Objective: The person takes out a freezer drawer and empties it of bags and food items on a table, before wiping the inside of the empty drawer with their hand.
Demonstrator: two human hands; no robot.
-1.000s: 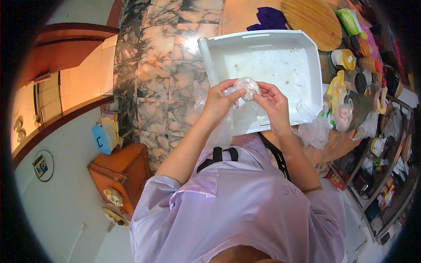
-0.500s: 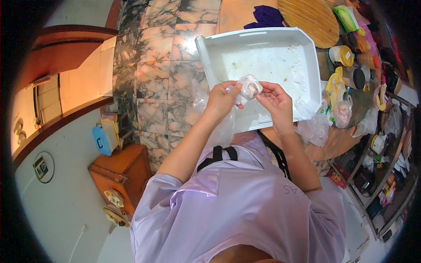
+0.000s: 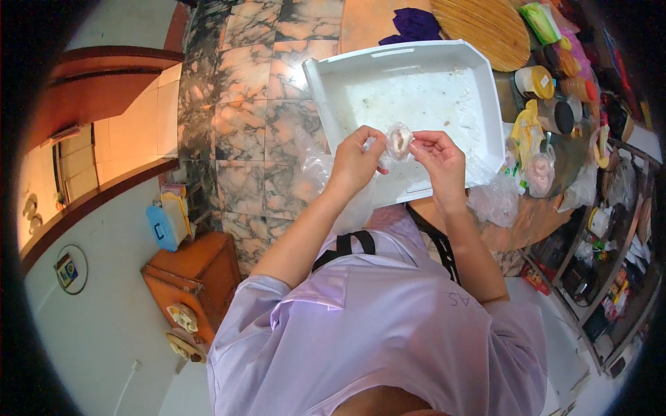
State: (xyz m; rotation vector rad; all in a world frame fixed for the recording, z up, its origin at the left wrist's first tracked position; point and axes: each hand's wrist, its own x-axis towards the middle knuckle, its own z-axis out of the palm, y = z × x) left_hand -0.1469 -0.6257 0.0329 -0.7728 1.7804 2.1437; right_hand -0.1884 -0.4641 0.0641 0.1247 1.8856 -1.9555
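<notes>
Between my two hands hangs a small clear plastic bag (image 3: pixel 399 141) with something whitish inside that I cannot make out. My left hand (image 3: pixel 357 159) pinches one side of it between thumb and fingers. On the other side, my right hand (image 3: pixel 441 161) grips the bag's edge with thumb and fingertips. Both are held over the near part of a large white plastic tub (image 3: pixel 416 87), whose bottom shows whitish residue and small specks. A loose clear plastic bag (image 3: pixel 316 163) hangs beside my left wrist, partly hidden by the forearm.
Right of the tub stand jars with yellow and black lids (image 3: pixel 535 83), a yellow bag (image 3: pixel 528 132) and clear plastic bags (image 3: pixel 496 200). A round wooden board (image 3: pixel 482 31) and a dark purple cloth (image 3: pixel 415 26) lie beyond it. A brown cabinet (image 3: pixel 198 270) is at the left.
The small bag has been turned and spread somewhat, so a hollow-looking middle faces up. My hands have shifted slightly; the whole view has moved a little.
</notes>
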